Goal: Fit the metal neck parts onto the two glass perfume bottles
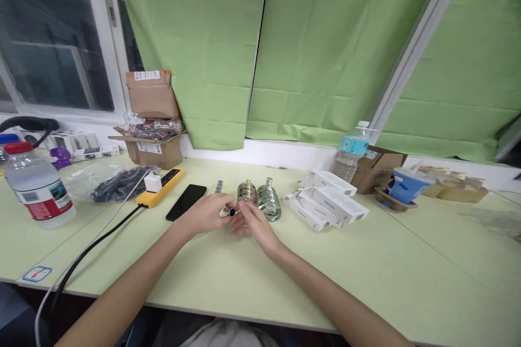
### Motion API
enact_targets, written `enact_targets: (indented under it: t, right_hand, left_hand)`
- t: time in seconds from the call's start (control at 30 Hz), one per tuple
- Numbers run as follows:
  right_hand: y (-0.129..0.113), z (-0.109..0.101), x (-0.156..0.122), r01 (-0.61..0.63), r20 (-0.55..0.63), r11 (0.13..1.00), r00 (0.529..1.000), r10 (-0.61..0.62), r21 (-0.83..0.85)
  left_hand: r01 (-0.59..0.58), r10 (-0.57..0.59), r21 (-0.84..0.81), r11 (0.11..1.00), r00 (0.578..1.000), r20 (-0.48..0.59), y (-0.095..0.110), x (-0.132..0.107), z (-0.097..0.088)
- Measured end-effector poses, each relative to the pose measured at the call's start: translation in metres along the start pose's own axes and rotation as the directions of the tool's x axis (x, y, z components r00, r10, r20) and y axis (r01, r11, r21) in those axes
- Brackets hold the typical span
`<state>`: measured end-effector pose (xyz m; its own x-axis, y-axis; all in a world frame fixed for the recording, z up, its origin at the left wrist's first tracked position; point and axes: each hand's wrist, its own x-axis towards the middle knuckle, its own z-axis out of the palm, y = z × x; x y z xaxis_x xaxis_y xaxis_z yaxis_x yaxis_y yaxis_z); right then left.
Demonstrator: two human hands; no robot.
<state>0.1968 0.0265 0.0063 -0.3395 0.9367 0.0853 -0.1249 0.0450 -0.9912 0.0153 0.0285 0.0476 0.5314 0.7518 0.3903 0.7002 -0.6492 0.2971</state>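
Observation:
Both my hands meet at the middle of the pale green table (366, 271). My left hand (205, 214) and my right hand (252, 222) pinch a small silver and black cylindrical part (230, 211) between their fingertips. Just behind the hands stand a ribbed gold-coloured glass bottle (246, 192) and a clear ribbed bottle (268, 200) lying tilted beside it. A short row of small round dark pieces (218, 186) lies behind my left hand.
A black phone (186, 201) and a yellow power strip (159, 187) with a white plug lie left. Several white boxes (325, 200) lie right. Water bottles (38, 184) (352, 153), cardboard boxes (152, 119) (378, 168), a blue cup (407, 185) and a plastic bag (109, 179) surround them.

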Motion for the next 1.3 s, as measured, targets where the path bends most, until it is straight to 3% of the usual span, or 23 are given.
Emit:
enact_targets:
  t: [0.1, 0.2, 0.5, 0.6, 0.73, 0.9, 1.0, 1.1, 1.17, 1.3]
  right_hand:
    - [0.006, 0.005, -0.001, -0.241, 0.092, 0.936, 0.97, 0.224, 0.255]
    - [0.01, 0.004, 0.001, -0.377, 0.178, 0.861, 0.925, 0.334, 0.341]
    - [0.014, 0.0, 0.01, -0.45, 0.228, 0.791, 0.893, 0.389, 0.413]
    - [0.015, -0.003, 0.012, -0.436, 0.203, 0.79, 0.9, 0.386, 0.432]
    - [0.009, -0.008, 0.009, -0.35, 0.134, 0.83, 0.936, 0.325, 0.434]
    - [-0.005, -0.008, 0.001, -0.203, 0.104, 0.917, 0.978, 0.178, 0.344]
    - [-0.011, -0.007, -0.001, -0.062, 0.072, 0.978, 0.996, 0.048, 0.2]
    - [-0.016, -0.01, -0.002, 0.119, 0.048, 0.991, 0.992, -0.117, -0.056]
    - [-0.019, -0.014, -0.004, 0.233, 0.049, 0.93, 0.972, -0.229, -0.284]
    - [-0.027, -0.019, -0.008, 0.388, 0.108, 0.642, 0.896, -0.431, -0.661]
  left_hand:
    - [-0.065, 0.065, 0.015, 0.998, 0.998, 0.007, 0.0, 0.0, -0.001]
    - [-0.116, 0.113, 0.07, 0.991, 0.993, 0.045, -0.002, 0.001, 0.002]
    - [-0.298, 0.28, 0.265, 0.917, 0.954, 0.106, 0.004, 0.004, 0.017]
    - [-0.292, 0.272, 0.275, 0.916, 0.956, 0.109, 0.003, 0.005, 0.018]
    - [-0.152, 0.153, 0.272, 0.95, 0.988, 0.017, -0.007, 0.006, 0.014]
    - [-0.046, 0.06, 0.25, 0.967, 0.997, -0.045, -0.02, 0.006, 0.011]
    - [-0.028, 0.044, 0.219, 0.975, 0.996, -0.073, -0.022, 0.006, 0.011]
    - [-0.015, 0.034, 0.169, 0.986, 0.993, -0.113, -0.022, 0.006, 0.01]
    - [0.005, 0.014, 0.147, 0.989, 0.992, -0.129, -0.021, 0.006, 0.01]
    - [0.028, -0.016, 0.127, 0.992, 0.995, -0.096, -0.017, 0.007, 0.015]
